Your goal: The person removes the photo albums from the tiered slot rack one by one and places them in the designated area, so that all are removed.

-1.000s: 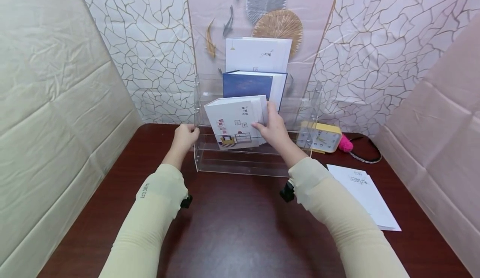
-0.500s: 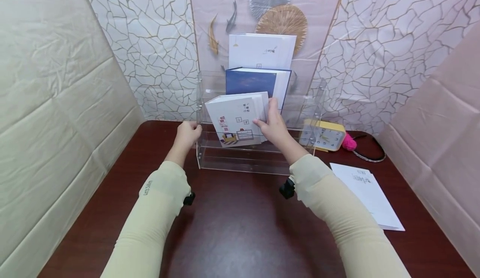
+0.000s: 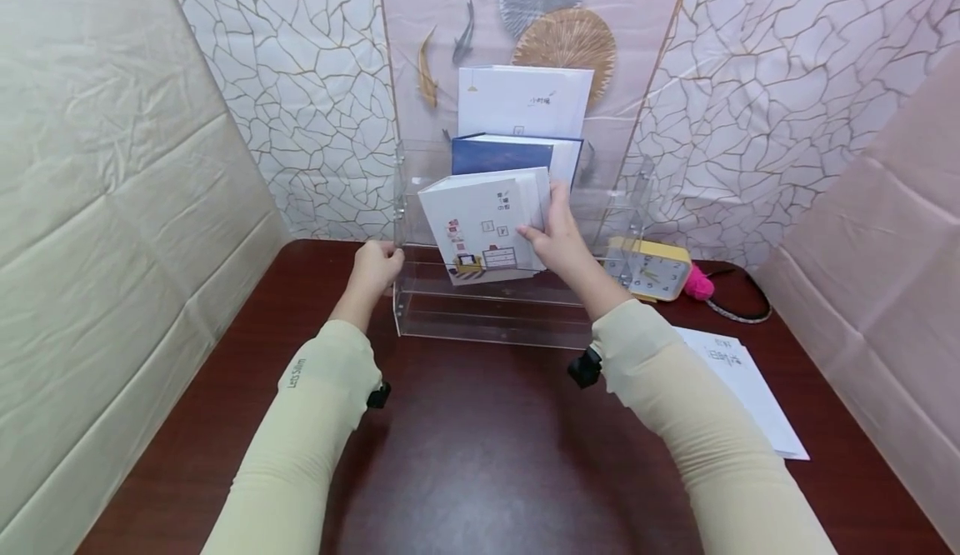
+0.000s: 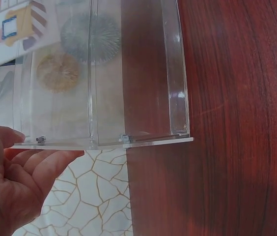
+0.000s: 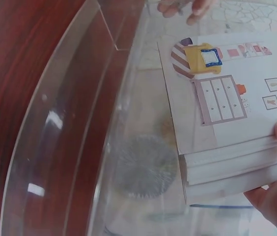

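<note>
My right hand (image 3: 562, 238) grips a thick white book (image 3: 480, 222) by its right edge, thumb on the front cover and fingers behind. The book is tilted, its lower part behind a clear front panel of the acrylic rack (image 3: 495, 326). In the right wrist view the white book (image 5: 227, 108) shows a drawn chest of drawers and thick pages. My left hand (image 3: 373, 267) holds the rack's left side panel; in the left wrist view the thumb of the left hand (image 4: 15, 182) lies inside the panel and the fingers outside, pinching its edge.
Behind the held book stand a blue book (image 3: 498, 155) and another white book (image 3: 525, 101) in the rack's rear tiers. To the right are a yellow clock (image 3: 656, 270), a pink fuzzy item (image 3: 697, 284) with a dark band, and white booklets (image 3: 750, 388) on the dark red table (image 3: 472, 455).
My right hand has raised the white book and shifted it slightly right. The left hand stays on the rack's side panel.
</note>
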`<action>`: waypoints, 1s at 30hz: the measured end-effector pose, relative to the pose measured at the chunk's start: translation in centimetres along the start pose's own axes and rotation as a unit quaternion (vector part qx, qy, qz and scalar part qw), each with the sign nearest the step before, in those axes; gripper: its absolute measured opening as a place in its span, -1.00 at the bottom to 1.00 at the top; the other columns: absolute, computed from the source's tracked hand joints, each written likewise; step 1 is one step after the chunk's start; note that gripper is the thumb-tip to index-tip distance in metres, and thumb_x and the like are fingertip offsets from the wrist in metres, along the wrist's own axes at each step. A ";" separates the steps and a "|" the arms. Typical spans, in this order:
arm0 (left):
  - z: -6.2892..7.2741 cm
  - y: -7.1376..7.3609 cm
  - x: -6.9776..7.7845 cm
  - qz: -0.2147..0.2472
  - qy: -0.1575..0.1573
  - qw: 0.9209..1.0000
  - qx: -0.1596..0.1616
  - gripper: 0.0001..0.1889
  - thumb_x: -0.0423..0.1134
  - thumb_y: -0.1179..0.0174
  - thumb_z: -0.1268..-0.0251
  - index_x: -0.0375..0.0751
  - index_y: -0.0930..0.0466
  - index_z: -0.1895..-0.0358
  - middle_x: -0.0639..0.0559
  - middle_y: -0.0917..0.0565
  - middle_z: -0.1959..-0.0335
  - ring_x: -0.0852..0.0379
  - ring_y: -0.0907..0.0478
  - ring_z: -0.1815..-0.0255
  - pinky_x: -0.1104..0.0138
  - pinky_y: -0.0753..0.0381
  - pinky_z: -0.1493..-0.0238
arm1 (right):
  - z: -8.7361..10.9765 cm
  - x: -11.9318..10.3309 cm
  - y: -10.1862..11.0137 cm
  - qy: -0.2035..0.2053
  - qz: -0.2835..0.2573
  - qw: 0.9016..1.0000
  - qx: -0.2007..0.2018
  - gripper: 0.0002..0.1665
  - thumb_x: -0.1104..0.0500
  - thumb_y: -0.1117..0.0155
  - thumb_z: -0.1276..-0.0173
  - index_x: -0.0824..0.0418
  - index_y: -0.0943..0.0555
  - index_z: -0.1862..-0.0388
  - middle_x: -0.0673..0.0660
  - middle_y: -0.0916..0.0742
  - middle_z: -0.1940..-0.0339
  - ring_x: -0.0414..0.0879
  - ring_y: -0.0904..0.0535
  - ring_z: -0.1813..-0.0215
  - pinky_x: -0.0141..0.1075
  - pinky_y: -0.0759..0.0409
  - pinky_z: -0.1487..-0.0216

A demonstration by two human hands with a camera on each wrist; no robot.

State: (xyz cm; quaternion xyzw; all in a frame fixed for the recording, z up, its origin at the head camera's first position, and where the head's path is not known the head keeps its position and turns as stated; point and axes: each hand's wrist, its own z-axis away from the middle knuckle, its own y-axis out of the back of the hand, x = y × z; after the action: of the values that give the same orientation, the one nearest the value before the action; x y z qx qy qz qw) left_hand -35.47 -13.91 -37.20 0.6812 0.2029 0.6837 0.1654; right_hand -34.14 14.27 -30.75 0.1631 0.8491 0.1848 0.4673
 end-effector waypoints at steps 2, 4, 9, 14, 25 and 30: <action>0.0 0.0 0.0 -0.002 0.002 1.000 0.000 -0.60 -0.25 0.09 -0.38 -0.37 -0.49 -0.17 -0.30 -0.52 -0.01 -0.16 -0.59 0.25 0.10 -0.73 0.42 | -0.2 -0.1 0.4 0.003 -0.005 1.000 0.004 -0.31 0.51 -0.25 -0.14 0.36 -0.06 -0.11 0.33 -0.45 -0.02 0.13 -0.40 -0.12 -0.13 -0.38 -0.24; 0.0 0.0 -0.1 -0.007 0.000 1.000 0.002 -0.61 -0.25 0.09 -0.38 -0.37 -0.50 -0.16 -0.30 -0.52 0.00 -0.16 -0.59 0.28 0.09 -0.73 0.42 | -0.3 -0.3 0.8 0.000 -0.006 1.000 0.007 -0.33 0.51 -0.25 -0.14 0.35 -0.05 -0.07 0.32 -0.44 -0.01 0.12 -0.40 -0.11 -0.13 -0.40 -0.21; -0.1 -0.1 -0.2 -0.015 -0.001 1.000 0.005 -0.61 -0.25 0.09 -0.37 -0.36 -0.52 -0.14 -0.29 -0.53 0.03 -0.14 -0.59 0.31 0.22 -0.72 0.55 | -0.6 -0.5 1.8 -0.004 -0.014 1.000 0.015 -0.33 0.52 -0.24 -0.14 0.34 -0.05 -0.06 0.32 -0.44 0.00 0.11 -0.39 -0.11 -0.13 -0.40 -0.22; -0.3 -0.2 -0.2 -0.004 0.003 1.000 0.003 -0.61 -0.25 0.09 -0.38 -0.37 -0.50 -0.16 -0.30 -0.54 0.02 -0.14 -0.60 0.28 0.12 -0.73 0.44 | -0.7 -0.7 2.6 -0.013 -0.016 1.000 0.019 -0.33 0.52 -0.24 -0.14 0.32 -0.05 -0.06 0.30 -0.46 -0.01 0.12 -0.39 -0.12 -0.10 -0.43 -0.22; -0.3 -0.3 -0.2 -0.002 -0.003 1.000 0.002 -0.61 -0.26 0.10 -0.37 -0.38 -0.52 -0.13 -0.32 -0.53 0.02 -0.18 -0.60 0.26 0.06 -0.72 0.41 | -0.5 -0.7 4.3 -0.039 -0.042 0.997 0.047 -0.35 0.52 -0.20 -0.17 0.28 -0.06 -0.08 0.25 -0.40 -0.04 0.03 -0.32 -0.15 -0.16 -0.43 -0.21; -0.1 0.0 -0.1 -0.004 -0.010 1.000 0.006 -0.62 -0.27 0.10 -0.37 -0.41 -0.53 -0.10 -0.32 -0.56 0.05 -0.20 -0.60 0.24 0.11 -0.73 0.46 | -0.3 -1.3 5.9 -0.041 -0.061 0.996 0.055 -0.38 0.53 -0.14 -0.20 0.27 -0.06 -0.10 0.23 -0.40 -0.08 -0.01 -0.28 -0.19 -0.18 -0.36 -0.24</action>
State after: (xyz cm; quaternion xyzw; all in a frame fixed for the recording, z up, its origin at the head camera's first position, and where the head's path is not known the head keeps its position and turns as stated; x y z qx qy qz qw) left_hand -35.53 -13.92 -37.28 0.6883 0.2076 0.6749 0.1662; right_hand -33.13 18.84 -26.94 0.1437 0.8464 0.1020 0.5026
